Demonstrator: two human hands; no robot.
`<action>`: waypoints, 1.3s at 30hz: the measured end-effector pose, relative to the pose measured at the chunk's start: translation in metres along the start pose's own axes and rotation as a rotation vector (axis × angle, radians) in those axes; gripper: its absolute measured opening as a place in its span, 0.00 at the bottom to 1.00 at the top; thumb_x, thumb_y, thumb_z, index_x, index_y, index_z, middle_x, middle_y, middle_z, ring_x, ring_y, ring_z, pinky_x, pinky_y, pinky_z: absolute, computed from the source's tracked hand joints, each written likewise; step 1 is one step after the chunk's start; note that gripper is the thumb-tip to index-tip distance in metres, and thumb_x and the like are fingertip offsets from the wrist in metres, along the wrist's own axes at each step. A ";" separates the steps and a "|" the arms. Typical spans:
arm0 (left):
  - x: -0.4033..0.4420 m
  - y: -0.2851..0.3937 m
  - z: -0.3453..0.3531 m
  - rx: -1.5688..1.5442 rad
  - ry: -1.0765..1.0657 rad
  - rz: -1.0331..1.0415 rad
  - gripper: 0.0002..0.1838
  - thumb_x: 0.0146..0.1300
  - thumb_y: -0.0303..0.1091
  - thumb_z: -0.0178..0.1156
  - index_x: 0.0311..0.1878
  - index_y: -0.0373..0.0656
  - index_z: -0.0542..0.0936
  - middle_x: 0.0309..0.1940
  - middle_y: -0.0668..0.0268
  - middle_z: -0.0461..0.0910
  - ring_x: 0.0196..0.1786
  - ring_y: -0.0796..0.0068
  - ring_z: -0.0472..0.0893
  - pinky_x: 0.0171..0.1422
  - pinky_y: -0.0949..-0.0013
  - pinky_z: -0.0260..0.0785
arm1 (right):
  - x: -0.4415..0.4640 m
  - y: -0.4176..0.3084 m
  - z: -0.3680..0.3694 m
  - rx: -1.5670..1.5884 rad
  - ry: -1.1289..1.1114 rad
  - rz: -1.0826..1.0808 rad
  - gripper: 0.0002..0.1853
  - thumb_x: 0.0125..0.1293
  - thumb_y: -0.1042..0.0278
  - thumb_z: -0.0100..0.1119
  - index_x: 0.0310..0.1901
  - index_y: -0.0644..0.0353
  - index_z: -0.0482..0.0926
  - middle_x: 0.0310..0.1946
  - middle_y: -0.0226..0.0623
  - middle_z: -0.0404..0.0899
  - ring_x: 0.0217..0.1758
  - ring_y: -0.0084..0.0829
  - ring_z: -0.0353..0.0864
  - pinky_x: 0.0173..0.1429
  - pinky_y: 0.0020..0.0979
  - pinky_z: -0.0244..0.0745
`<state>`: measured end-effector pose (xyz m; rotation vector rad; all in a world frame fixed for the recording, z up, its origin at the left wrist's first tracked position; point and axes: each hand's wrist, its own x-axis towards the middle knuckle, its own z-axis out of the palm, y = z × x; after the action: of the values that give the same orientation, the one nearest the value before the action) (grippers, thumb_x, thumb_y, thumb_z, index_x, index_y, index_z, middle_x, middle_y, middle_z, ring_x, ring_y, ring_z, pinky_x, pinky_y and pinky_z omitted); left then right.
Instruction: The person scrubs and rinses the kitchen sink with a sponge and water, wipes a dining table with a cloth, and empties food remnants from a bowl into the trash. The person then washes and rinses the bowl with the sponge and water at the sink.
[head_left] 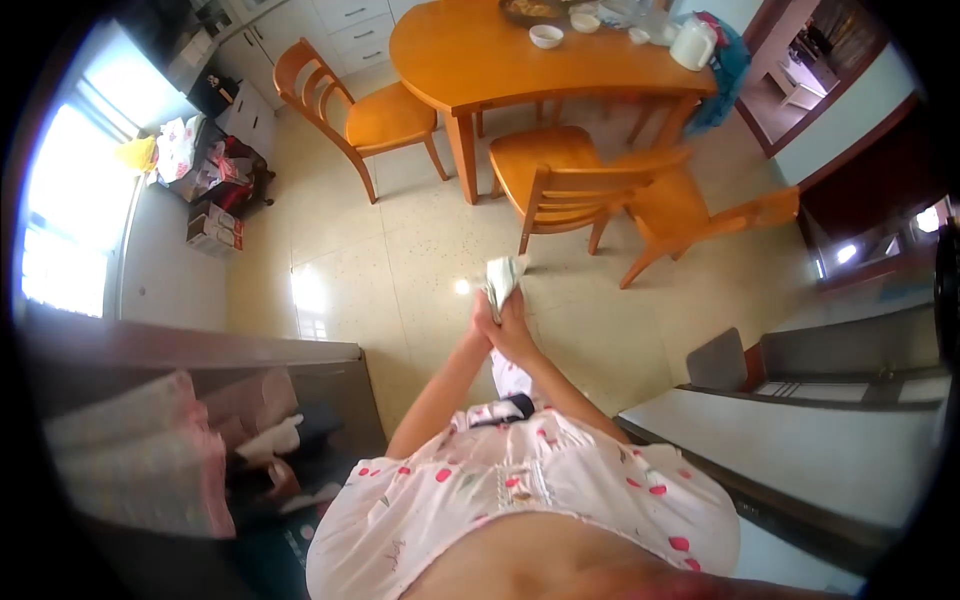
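My left hand (484,316) and my right hand (513,332) are close together in front of me, touching each other. Both are closed around the lower end of a white and pale green folded thing (502,274), perhaps a cloth or soft packet; its exact kind does not show. Its upper part sticks out above my fingers, away from my body. Some of the fingers are hidden behind one another. Beneath the hands is the tiled floor, and a wooden chair (585,185) stands just beyond them.
A wooden table (470,65) bears a white bowl (546,37) and a white kettle (692,45). Another chair (390,118) stands to the left, and a third (670,212) to the right. A shelf with folded fabric (140,450) is close at my left; a pale panel (770,450) flanks my right.
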<state>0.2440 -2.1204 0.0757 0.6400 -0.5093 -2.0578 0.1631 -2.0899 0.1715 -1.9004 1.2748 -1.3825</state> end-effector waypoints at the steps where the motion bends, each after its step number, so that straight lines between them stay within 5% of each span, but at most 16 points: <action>1: 0.013 0.041 0.021 -0.070 0.132 -0.030 0.31 0.62 0.61 0.33 0.56 0.46 0.66 0.51 0.63 0.70 0.53 0.65 0.69 0.60 0.62 0.60 | 0.029 0.011 0.013 0.205 0.021 0.222 0.29 0.57 0.58 0.55 0.56 0.66 0.62 0.54 0.53 0.63 0.59 0.45 0.60 0.60 0.37 0.53; 2: 0.027 0.094 0.054 -0.131 0.258 -0.056 0.31 0.62 0.61 0.34 0.56 0.46 0.66 0.49 0.64 0.71 0.51 0.66 0.70 0.59 0.64 0.60 | 0.066 0.025 0.025 0.413 0.049 0.435 0.26 0.60 0.58 0.54 0.55 0.65 0.64 0.51 0.50 0.68 0.56 0.37 0.68 0.56 0.28 0.61; 3: 0.048 0.126 0.051 -0.187 0.107 -0.084 0.36 0.60 0.65 0.32 0.60 0.46 0.62 0.56 0.62 0.66 0.59 0.66 0.64 0.65 0.63 0.52 | 0.099 0.051 0.040 0.467 0.035 0.566 0.22 0.59 0.63 0.54 0.52 0.65 0.67 0.48 0.46 0.71 0.51 0.35 0.71 0.52 0.26 0.64; 7: 0.144 0.238 0.052 0.083 0.399 0.144 0.33 0.62 0.60 0.31 0.66 0.50 0.55 0.66 0.67 0.53 0.68 0.70 0.50 0.69 0.58 0.35 | 0.247 0.114 0.074 0.904 0.425 0.818 0.23 0.56 0.69 0.52 0.53 0.62 0.61 0.41 0.36 0.71 0.41 0.29 0.74 0.42 0.27 0.72; 10: 0.209 0.309 0.015 0.564 0.273 0.138 0.29 0.64 0.54 0.32 0.64 0.49 0.57 0.65 0.66 0.57 0.67 0.70 0.52 0.68 0.58 0.38 | 0.327 0.161 0.060 1.043 0.369 0.943 0.26 0.55 0.68 0.53 0.55 0.60 0.57 0.41 0.36 0.70 0.43 0.27 0.73 0.41 0.26 0.73; 12: 0.248 0.347 0.002 0.585 0.275 0.048 0.25 0.64 0.50 0.34 0.57 0.46 0.66 0.54 0.63 0.71 0.55 0.72 0.68 0.60 0.64 0.55 | 0.356 0.181 0.044 0.938 0.472 0.906 0.25 0.55 0.66 0.55 0.54 0.60 0.61 0.41 0.36 0.72 0.42 0.26 0.74 0.42 0.25 0.72; 14: 0.320 0.375 -0.023 0.564 0.266 -0.097 0.21 0.63 0.48 0.38 0.51 0.46 0.70 0.45 0.64 0.75 0.45 0.75 0.73 0.51 0.69 0.62 | 0.383 0.232 0.039 0.694 0.621 0.830 0.21 0.56 0.65 0.54 0.52 0.58 0.66 0.38 0.35 0.75 0.39 0.27 0.77 0.41 0.25 0.73; 16: 0.420 0.386 -0.052 0.608 0.217 -0.127 0.19 0.62 0.47 0.42 0.48 0.45 0.71 0.40 0.65 0.75 0.40 0.75 0.74 0.46 0.71 0.64 | 0.378 0.303 0.028 0.777 0.672 1.041 0.19 0.58 0.65 0.53 0.50 0.60 0.68 0.41 0.35 0.74 0.41 0.27 0.76 0.42 0.25 0.71; 18: 0.495 0.398 -0.051 0.684 0.173 -0.175 0.17 0.61 0.46 0.45 0.45 0.44 0.72 0.36 0.65 0.74 0.36 0.75 0.74 0.42 0.73 0.65 | 0.380 0.303 -0.004 0.918 0.692 0.834 0.20 0.58 0.65 0.53 0.51 0.62 0.68 0.43 0.34 0.74 0.43 0.26 0.75 0.46 0.27 0.70; 20: 0.574 0.394 -0.017 0.755 0.104 -0.190 0.15 0.59 0.45 0.49 0.42 0.44 0.73 0.33 0.65 0.73 0.34 0.75 0.73 0.40 0.75 0.65 | 0.382 0.316 -0.014 0.854 0.993 0.840 0.22 0.59 0.67 0.51 0.54 0.63 0.64 0.46 0.35 0.71 0.47 0.28 0.73 0.49 0.28 0.69; 23: 0.669 0.376 0.014 0.878 -0.100 -0.234 0.18 0.59 0.45 0.49 0.47 0.42 0.69 0.36 0.64 0.73 0.35 0.72 0.74 0.37 0.74 0.68 | 0.377 0.302 -0.019 0.527 1.235 0.953 0.23 0.59 0.69 0.49 0.57 0.62 0.61 0.50 0.37 0.68 0.50 0.30 0.70 0.51 0.29 0.67; 27: 0.776 0.324 0.045 0.814 -0.061 -0.333 0.25 0.59 0.42 0.50 0.57 0.46 0.57 0.48 0.61 0.65 0.42 0.66 0.73 0.37 0.66 0.74 | 0.405 0.275 -0.019 0.176 1.461 1.044 0.26 0.58 0.71 0.47 0.60 0.62 0.57 0.52 0.37 0.66 0.52 0.29 0.67 0.53 0.29 0.64; 34: 0.813 0.313 0.079 0.642 -0.191 -0.387 0.33 0.58 0.31 0.50 0.62 0.57 0.44 0.58 0.57 0.56 0.49 0.59 0.71 0.42 0.60 0.76 | 0.455 0.323 -0.064 -0.060 1.303 0.977 0.22 0.60 0.75 0.44 0.58 0.63 0.63 0.57 0.41 0.64 0.59 0.32 0.63 0.59 0.30 0.59; 37: 0.814 0.311 0.078 0.554 -0.166 -0.405 0.34 0.57 0.24 0.46 0.63 0.58 0.43 0.58 0.57 0.56 0.52 0.58 0.71 0.44 0.59 0.76 | 0.498 0.367 -0.108 -0.798 0.831 0.969 0.22 0.60 0.72 0.47 0.58 0.59 0.64 0.59 0.46 0.62 0.63 0.36 0.58 0.62 0.40 0.55; 39: 0.826 0.307 0.085 0.533 -0.152 -0.390 0.35 0.56 0.20 0.43 0.63 0.58 0.42 0.59 0.57 0.56 0.54 0.57 0.71 0.45 0.59 0.76 | 0.514 0.436 -0.130 -0.987 0.562 0.772 0.22 0.60 0.65 0.49 0.58 0.55 0.65 0.61 0.48 0.58 0.66 0.38 0.53 0.64 0.49 0.48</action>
<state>0.0026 -2.9714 0.1150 0.9556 -1.1172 -2.3598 -0.1005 -2.7221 0.1254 -1.1392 2.9565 -0.9069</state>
